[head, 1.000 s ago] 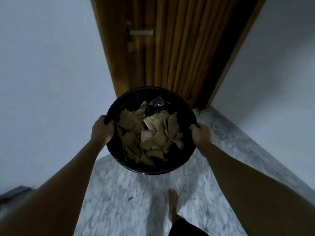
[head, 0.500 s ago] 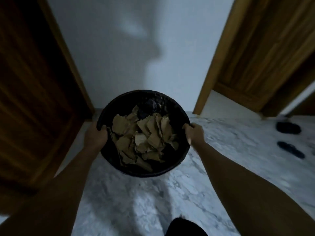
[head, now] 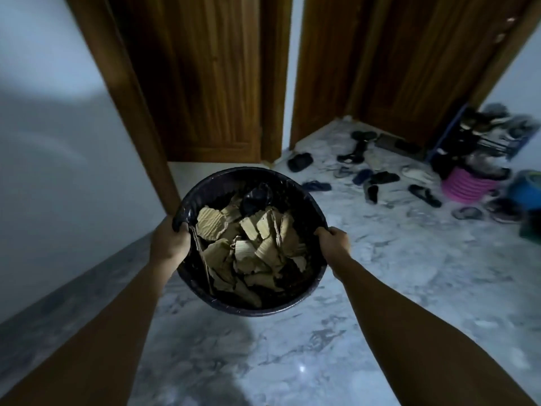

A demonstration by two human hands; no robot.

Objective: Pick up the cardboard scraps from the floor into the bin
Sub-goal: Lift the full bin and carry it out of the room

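Carrying is the step you are in. The cardboard scraps lie heaped inside the black bin, which you hold off the floor in front of you. A dark crumpled wad sits among them at the bin's 12 o'clock. Your left hand is closed round the rim at 9 o'clock, and your right hand grips it at 3 o'clock the same way.

No loose scrap shows on the part of the marble floor that is in view, so the gathering looks done or nearly so. Out toward 1 and 2 o'clock lie scattered sandals and a shoe rack, with wooden doors at 12.

Your next move, by my reading, calls for setting the bin down level on bare floor, clear of the footwear. Then check the floor out of view for strays.
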